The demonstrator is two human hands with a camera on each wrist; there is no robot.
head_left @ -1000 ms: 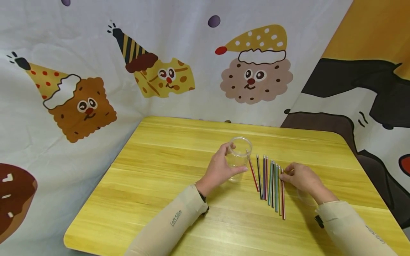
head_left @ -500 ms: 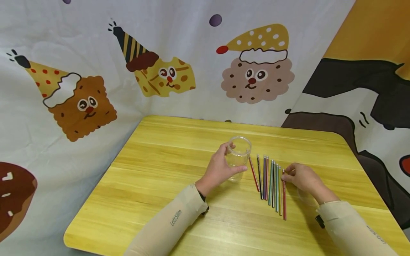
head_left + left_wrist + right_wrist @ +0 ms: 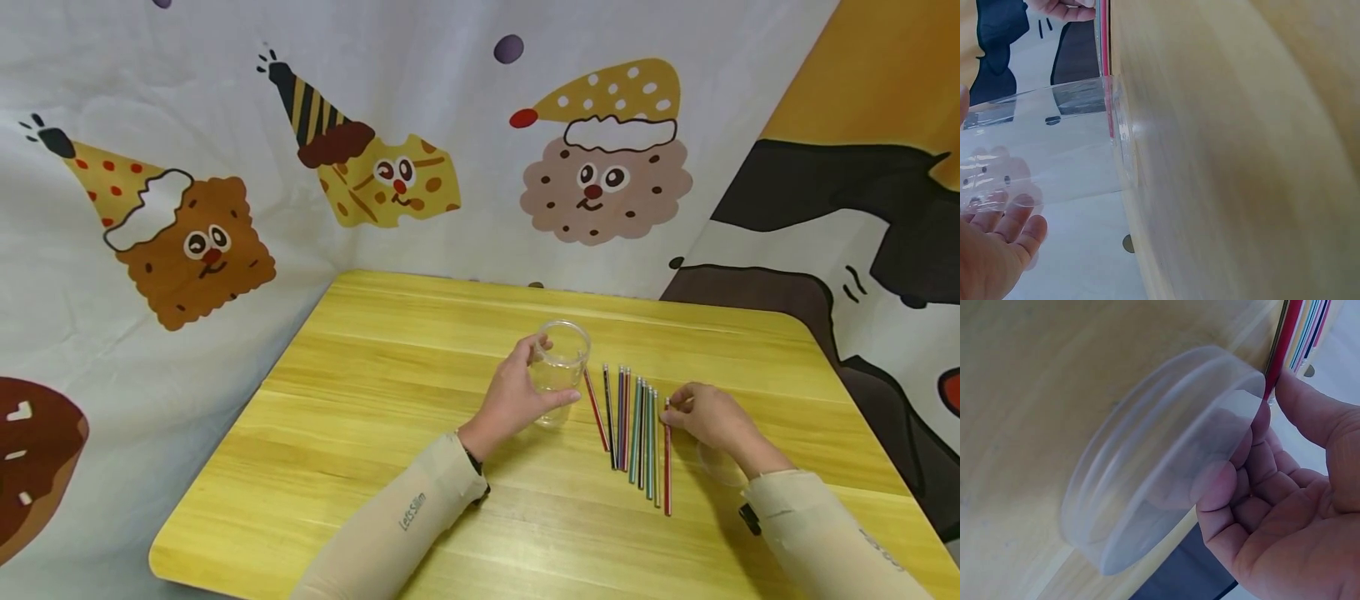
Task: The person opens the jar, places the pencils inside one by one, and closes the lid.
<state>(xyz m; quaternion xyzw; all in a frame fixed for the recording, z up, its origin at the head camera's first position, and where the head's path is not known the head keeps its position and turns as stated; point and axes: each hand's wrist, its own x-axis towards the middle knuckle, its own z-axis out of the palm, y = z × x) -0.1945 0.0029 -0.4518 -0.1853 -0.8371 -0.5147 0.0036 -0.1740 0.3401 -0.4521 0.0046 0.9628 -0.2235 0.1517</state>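
Observation:
A clear plastic jar (image 3: pixel 564 373) stands upright on the table, its open mouth facing up. My left hand (image 3: pixel 513 400) grips it from the left, thumb on the near side and fingers around the far side. To its right lies a row of pencils (image 3: pixel 636 429) in several colours. At the row's right end, my right hand (image 3: pixel 708 419) pinches a red pencil (image 3: pixel 667 475) near its top end, between thumb and fingers. In the right wrist view, a translucent round lid (image 3: pixel 1166 456) appears in front of the curled fingers.
Another red pencil (image 3: pixel 596 411) lies slanted beside the jar. The yellow wood-grain table (image 3: pixel 360 425) reaches back to a cloth backdrop (image 3: pixel 480 208) with cartoon food figures. The lid rests on the table under my right wrist.
The rightmost red pencil has shifted slightly right with my right hand, and the gap to its neighbour has widened. My left hand and the jar stay in place.

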